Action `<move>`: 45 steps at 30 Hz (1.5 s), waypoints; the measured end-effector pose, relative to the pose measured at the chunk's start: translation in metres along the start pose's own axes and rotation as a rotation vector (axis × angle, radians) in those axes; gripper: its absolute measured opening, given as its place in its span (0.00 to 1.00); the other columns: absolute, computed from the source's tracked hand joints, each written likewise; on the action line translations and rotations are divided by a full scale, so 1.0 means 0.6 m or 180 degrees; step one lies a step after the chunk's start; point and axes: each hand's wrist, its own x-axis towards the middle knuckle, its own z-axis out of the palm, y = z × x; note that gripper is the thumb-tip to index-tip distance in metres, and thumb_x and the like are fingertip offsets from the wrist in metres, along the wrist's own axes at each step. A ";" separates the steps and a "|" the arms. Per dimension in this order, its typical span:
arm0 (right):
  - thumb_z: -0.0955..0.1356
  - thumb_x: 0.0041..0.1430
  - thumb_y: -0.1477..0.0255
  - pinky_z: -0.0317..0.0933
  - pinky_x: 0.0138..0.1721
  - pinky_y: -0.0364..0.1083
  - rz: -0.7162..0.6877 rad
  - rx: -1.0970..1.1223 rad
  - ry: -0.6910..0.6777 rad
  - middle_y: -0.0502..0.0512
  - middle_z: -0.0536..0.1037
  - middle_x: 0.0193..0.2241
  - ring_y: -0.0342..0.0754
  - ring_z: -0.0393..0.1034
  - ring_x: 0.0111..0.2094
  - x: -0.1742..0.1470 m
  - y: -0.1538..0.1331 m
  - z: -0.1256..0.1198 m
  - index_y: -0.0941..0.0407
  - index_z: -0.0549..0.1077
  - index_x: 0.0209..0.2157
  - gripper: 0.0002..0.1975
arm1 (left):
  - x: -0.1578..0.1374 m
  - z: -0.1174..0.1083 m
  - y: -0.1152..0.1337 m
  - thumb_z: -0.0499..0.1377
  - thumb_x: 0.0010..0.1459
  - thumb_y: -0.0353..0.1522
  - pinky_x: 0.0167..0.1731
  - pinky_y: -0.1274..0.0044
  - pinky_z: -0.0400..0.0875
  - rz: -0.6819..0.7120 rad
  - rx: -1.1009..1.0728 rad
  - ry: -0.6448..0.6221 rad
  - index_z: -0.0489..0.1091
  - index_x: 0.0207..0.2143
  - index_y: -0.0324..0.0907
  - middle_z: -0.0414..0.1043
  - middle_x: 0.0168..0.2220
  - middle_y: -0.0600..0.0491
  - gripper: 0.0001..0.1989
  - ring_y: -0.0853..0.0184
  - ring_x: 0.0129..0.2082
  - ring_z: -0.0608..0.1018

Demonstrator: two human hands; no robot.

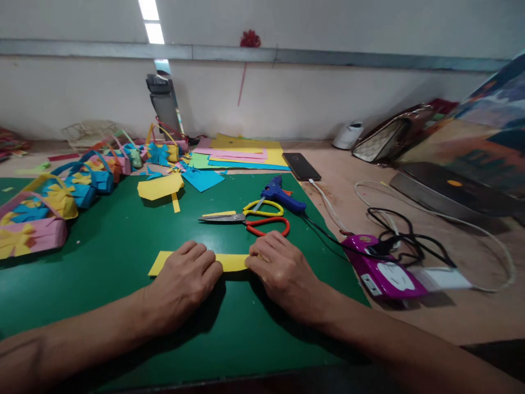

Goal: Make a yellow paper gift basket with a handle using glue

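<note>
The yellow paper strip lay near the middle of the green mat, gripped by both hands: the left hand closed over it left of centre, the right hand pinching its right end. Uneven pressure between them could have creased it crookedly. The scissors sat just beyond the right knuckles, where a careless reach might have knocked them into the glue gun.

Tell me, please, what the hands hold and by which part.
A yellow paper strip: the left hand grips it left of middle, the right hand its right end.
</note>
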 end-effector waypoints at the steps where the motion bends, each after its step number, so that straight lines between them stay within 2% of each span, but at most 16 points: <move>1: 0.57 0.60 0.81 0.52 0.33 0.45 0.0071 -0.0009 -0.0061 0.54 0.69 0.24 0.45 0.57 0.28 -0.002 0.001 0.001 0.58 0.68 0.22 0.16 | -0.001 0.000 0.003 0.46 0.60 0.24 0.30 0.71 0.59 -0.0017 0.0017 -0.0036 0.66 0.28 0.40 0.66 0.25 0.52 0.12 0.65 0.25 0.64; 5: 0.60 0.57 0.81 0.50 0.30 0.44 0.0386 0.0108 -0.0277 0.52 0.67 0.22 0.45 0.56 0.26 -0.008 0.009 0.007 0.58 0.67 0.23 0.11 | -0.004 0.004 0.004 0.45 0.61 0.24 0.30 0.72 0.59 -0.0178 -0.0082 -0.0083 0.65 0.25 0.40 0.65 0.24 0.52 0.14 0.67 0.24 0.64; 11: 0.64 0.54 0.78 0.50 0.28 0.42 0.0937 0.0294 -0.0296 0.50 0.69 0.21 0.44 0.60 0.25 -0.006 0.020 0.008 0.57 0.66 0.23 0.07 | 0.006 -0.003 -0.042 0.45 0.62 0.25 0.32 0.71 0.62 -0.0530 0.0169 -0.0060 0.67 0.24 0.40 0.69 0.24 0.52 0.16 0.65 0.25 0.68; 14: 0.65 0.54 0.77 0.51 0.28 0.42 0.1113 0.0290 -0.0332 0.51 0.71 0.22 0.44 0.63 0.25 -0.004 0.024 0.008 0.57 0.67 0.24 0.06 | 0.002 -0.014 -0.045 0.49 0.61 0.28 0.40 0.67 0.64 -0.0608 0.0641 0.0365 0.70 0.36 0.38 0.74 0.38 0.45 0.10 0.59 0.38 0.72; 16: 0.64 0.54 0.77 0.51 0.28 0.42 0.1167 0.0256 -0.0354 0.51 0.72 0.22 0.44 0.64 0.26 -0.003 0.026 0.009 0.57 0.67 0.24 0.06 | -0.011 -0.015 -0.033 0.51 0.61 0.31 0.49 0.64 0.60 -0.0482 0.0696 0.0590 0.68 0.45 0.38 0.71 0.48 0.44 0.12 0.56 0.48 0.70; 19: 0.64 0.55 0.76 0.51 0.28 0.42 0.1179 0.0218 -0.0390 0.52 0.72 0.22 0.45 0.65 0.26 -0.001 0.028 0.009 0.57 0.67 0.24 0.06 | -0.043 -0.001 -0.012 0.49 0.62 0.40 0.51 0.65 0.59 -0.0521 0.0336 0.0217 0.66 0.49 0.37 0.71 0.49 0.44 0.19 0.58 0.49 0.71; 23: 0.65 0.55 0.75 0.49 0.27 0.43 0.1225 0.0135 -0.0465 0.52 0.73 0.22 0.44 0.64 0.25 0.003 0.026 0.008 0.58 0.67 0.24 0.06 | -0.071 0.017 0.004 0.45 0.59 0.49 0.55 0.61 0.55 -0.0591 0.0103 -0.0544 0.48 0.61 0.31 0.48 0.62 0.36 0.37 0.51 0.62 0.52; 26: 0.66 0.54 0.74 0.48 0.27 0.42 0.1315 0.0207 -0.0451 0.52 0.73 0.23 0.44 0.64 0.25 0.007 0.024 0.004 0.58 0.68 0.25 0.06 | -0.052 0.010 0.034 0.44 0.60 0.47 0.58 0.60 0.50 -0.0225 -0.0263 -0.0894 0.40 0.63 0.34 0.39 0.64 0.39 0.36 0.52 0.64 0.44; 28: 0.66 0.55 0.74 0.48 0.27 0.42 0.1347 0.0318 -0.0368 0.51 0.74 0.24 0.44 0.65 0.25 0.009 0.024 0.002 0.57 0.68 0.26 0.05 | -0.021 -0.002 0.071 0.45 0.60 0.48 0.58 0.60 0.49 0.0112 -0.0646 -0.1039 0.41 0.63 0.32 0.38 0.64 0.38 0.37 0.52 0.64 0.44; 30: 0.66 0.55 0.74 0.49 0.27 0.42 0.1349 0.0417 -0.0265 0.52 0.74 0.25 0.43 0.65 0.25 0.010 0.024 -0.001 0.57 0.68 0.26 0.04 | 0.017 -0.014 0.114 0.43 0.61 0.47 0.59 0.63 0.49 0.0583 -0.1068 -0.1001 0.46 0.62 0.31 0.44 0.64 0.39 0.35 0.55 0.64 0.48; 32: 0.67 0.54 0.75 0.50 0.27 0.42 0.1340 0.0495 -0.0165 0.52 0.74 0.25 0.44 0.65 0.26 0.008 0.026 -0.002 0.57 0.68 0.26 0.04 | 0.054 -0.024 0.148 0.40 0.65 0.36 0.57 0.73 0.56 0.1526 -0.1581 -0.0831 0.56 0.58 0.37 0.55 0.61 0.49 0.22 0.65 0.61 0.57; 35: 0.66 0.54 0.76 0.50 0.27 0.42 0.1251 0.0628 -0.0011 0.52 0.73 0.24 0.43 0.64 0.25 0.003 0.028 -0.002 0.57 0.68 0.25 0.05 | 0.087 -0.035 0.156 0.43 0.64 0.32 0.44 0.86 0.67 0.2653 -0.2221 -0.0712 0.67 0.47 0.41 0.67 0.53 0.56 0.16 0.75 0.49 0.71; 38: 0.64 0.55 0.77 0.51 0.28 0.41 0.0980 0.0621 0.0083 0.51 0.71 0.23 0.43 0.62 0.25 -0.002 0.027 -0.001 0.57 0.68 0.24 0.07 | 0.081 -0.037 0.108 0.48 0.61 0.33 0.37 0.72 0.69 0.1841 -0.1515 0.0165 0.70 0.30 0.39 0.76 0.34 0.49 0.14 0.65 0.32 0.75; 41: 0.63 0.56 0.79 0.51 0.28 0.42 0.0593 0.0530 -0.0014 0.51 0.69 0.22 0.43 0.60 0.25 -0.004 0.023 -0.001 0.57 0.67 0.23 0.09 | 0.048 -0.026 0.042 0.53 0.59 0.30 0.48 0.64 0.61 0.0723 -0.0445 0.1211 0.68 0.44 0.38 0.73 0.44 0.45 0.11 0.58 0.45 0.71; 43: 0.62 0.56 0.80 0.50 0.28 0.42 0.0321 0.0469 -0.0143 0.51 0.68 0.22 0.43 0.59 0.25 -0.005 0.020 0.000 0.58 0.68 0.23 0.10 | 0.024 -0.013 0.009 0.54 0.59 0.32 0.46 0.63 0.61 0.0146 0.0053 0.1010 0.66 0.47 0.37 0.71 0.47 0.43 0.14 0.56 0.47 0.70; 45: 0.62 0.56 0.80 0.49 0.27 0.42 0.0133 0.0407 -0.0235 0.51 0.68 0.22 0.43 0.59 0.25 -0.006 0.018 0.002 0.58 0.68 0.22 0.10 | 0.007 -0.001 -0.008 0.51 0.61 0.29 0.43 0.66 0.62 0.0057 0.0101 0.0747 0.69 0.41 0.38 0.73 0.42 0.45 0.09 0.60 0.41 0.72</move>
